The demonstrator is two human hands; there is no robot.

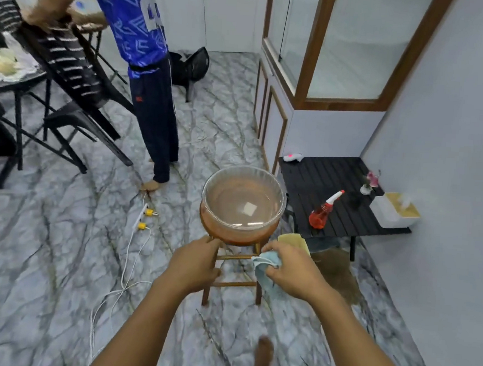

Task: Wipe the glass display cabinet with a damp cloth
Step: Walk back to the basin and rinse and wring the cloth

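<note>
The cabinet (344, 47) stands upright, its tall glass panes framed in brown wood, at one o'clock from our right hand (291, 272) and well apart from it. That hand grips the bunched cloth (265, 273) and is the nearer to the glass. Our left hand (194, 262) is by the stool (227, 283) at seven o'clock of the bowl (243, 203), fingers loosely curled; we cannot tell whether it grips the seat. A spray bottle (322, 211) lies on the counter (321, 171) at three o'clock.
</note>
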